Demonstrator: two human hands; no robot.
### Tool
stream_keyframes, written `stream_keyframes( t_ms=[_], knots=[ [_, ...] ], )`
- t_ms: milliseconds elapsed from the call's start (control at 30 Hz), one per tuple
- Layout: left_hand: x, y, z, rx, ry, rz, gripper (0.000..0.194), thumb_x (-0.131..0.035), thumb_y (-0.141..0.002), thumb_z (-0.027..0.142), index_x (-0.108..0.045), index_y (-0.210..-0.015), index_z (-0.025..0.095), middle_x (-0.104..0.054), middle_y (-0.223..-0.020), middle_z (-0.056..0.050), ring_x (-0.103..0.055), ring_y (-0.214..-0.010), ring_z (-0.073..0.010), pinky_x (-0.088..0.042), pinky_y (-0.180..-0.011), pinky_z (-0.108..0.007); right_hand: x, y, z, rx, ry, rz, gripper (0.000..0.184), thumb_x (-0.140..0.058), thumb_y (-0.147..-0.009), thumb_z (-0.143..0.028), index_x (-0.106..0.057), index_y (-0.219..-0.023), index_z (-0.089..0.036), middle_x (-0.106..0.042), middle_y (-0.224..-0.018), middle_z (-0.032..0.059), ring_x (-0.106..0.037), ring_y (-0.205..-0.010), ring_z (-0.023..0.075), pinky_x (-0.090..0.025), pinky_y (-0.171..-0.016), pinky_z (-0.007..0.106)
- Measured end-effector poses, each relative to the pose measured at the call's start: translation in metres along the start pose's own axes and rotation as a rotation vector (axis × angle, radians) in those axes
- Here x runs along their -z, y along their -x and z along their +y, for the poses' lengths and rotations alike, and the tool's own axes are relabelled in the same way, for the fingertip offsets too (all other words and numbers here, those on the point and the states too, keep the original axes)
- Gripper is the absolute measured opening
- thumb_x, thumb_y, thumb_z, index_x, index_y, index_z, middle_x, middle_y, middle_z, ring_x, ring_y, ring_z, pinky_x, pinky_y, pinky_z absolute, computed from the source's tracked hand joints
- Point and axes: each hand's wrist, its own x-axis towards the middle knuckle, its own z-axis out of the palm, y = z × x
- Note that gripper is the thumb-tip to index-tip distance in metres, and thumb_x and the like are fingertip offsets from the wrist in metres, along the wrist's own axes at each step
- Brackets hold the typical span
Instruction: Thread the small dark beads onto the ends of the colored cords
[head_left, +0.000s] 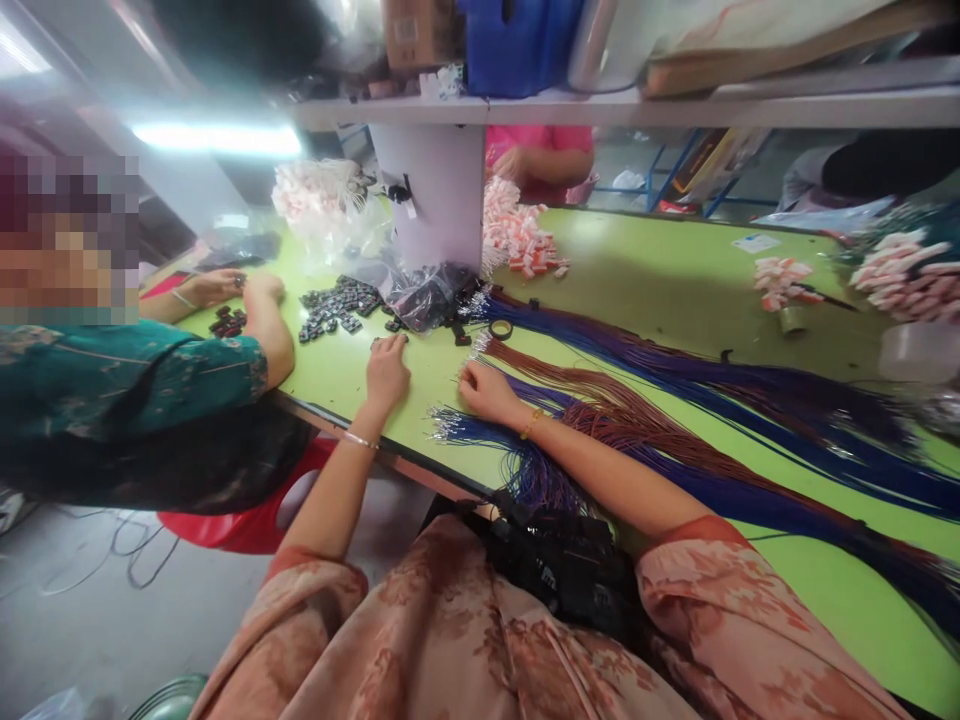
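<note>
My left hand [388, 375] reaches over the green table, its fingers drawn together at a small black connector [399, 339]. Right of it, my right hand [487, 392] is closed among the wire ends, with a thin wire tip showing by the fingers; most of that wire is hidden. A bundle of brown wires [570, 372] passes just beyond this hand. Blue wires [469, 428] with bare metal ends lie on its near side. Loose black connectors [341, 305] are heaped to the left, beside a clear plastic bag of dark parts [427, 295].
A co-worker's arm [266, 320] rests on the table at left. More dark blue wires [675, 365] stretch to the right. A tape roll [500, 329] sits near the brown wire ends. Orange-and-white pieces [529, 240] are piled behind, under a shelf [525, 112]. A red stool [225, 530] stands below.
</note>
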Motion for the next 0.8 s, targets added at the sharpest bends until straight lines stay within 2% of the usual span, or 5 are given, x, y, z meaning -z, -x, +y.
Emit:
stream_keyframes(
  t_ms=[167,433,567,700,800],
  knots=[
    [0.004,-0.023,-0.052,-0.003,-0.360,-0.208,0.042,-0.041,-0.073,0.004,-0.059,-0.111,0.011,-0.058,-0.108,-0.017,-0.046,-0.102,-0.0274,-0.035,-0.092,-0.039,0.003,-0.006,-0.001,0.015,-0.363,0.070,0.007,-0.051,-0.075,-0.019,-0.056,-0.073,-0.016,-0.059,-0.070,-0.0003,-0.048,-0.061,0.0100,-0.036,-0.060,0.022],
    [0.009,0.006,-0.047,0.167,-0.281,-0.112,0.022,-0.054,-0.076,0.016,-0.060,-0.097,0.017,-0.059,-0.093,-0.010,-0.052,-0.091,-0.0253,-0.039,-0.078,-0.037,0.014,0.011,-0.010,0.059,-0.464,0.070,0.008,-0.054,-0.072,-0.023,-0.058,-0.071,-0.016,-0.056,-0.064,-0.0022,-0.044,-0.057,0.0090,-0.035,-0.058,0.022],
    [0.004,0.029,-0.026,0.280,0.280,-0.098,0.039,-0.063,-0.068,0.013,-0.060,-0.107,0.019,-0.059,-0.081,-0.002,-0.054,-0.074,-0.0165,-0.043,-0.075,-0.032,0.018,0.023,-0.014,0.130,-0.425,0.062,0.007,-0.053,-0.074,-0.021,-0.058,-0.071,-0.016,-0.055,-0.064,-0.0021,-0.045,-0.058,0.0092,-0.036,-0.059,0.022],
    [-0.008,0.056,0.008,0.447,1.133,-0.278,0.036,-0.071,-0.065,0.015,-0.065,-0.100,0.016,-0.063,-0.082,-0.002,-0.058,-0.070,-0.0114,-0.048,-0.069,-0.025,0.022,0.033,-0.018,0.228,-0.348,0.108,0.008,-0.052,-0.077,-0.020,-0.058,-0.073,-0.017,-0.056,-0.068,-0.0003,-0.047,-0.062,0.0107,-0.036,-0.060,0.023],
    [-0.013,0.071,0.029,0.568,1.472,-0.372,0.030,-0.070,-0.070,0.015,-0.066,-0.100,0.015,-0.066,-0.089,-0.005,-0.062,-0.074,-0.0107,-0.051,-0.072,-0.022,0.025,0.040,-0.019,0.287,-0.271,0.132,0.007,-0.052,-0.078,-0.020,-0.057,-0.075,-0.017,-0.056,-0.070,0.0012,-0.048,-0.065,0.0120,-0.036,-0.062,0.024]
  ],
)
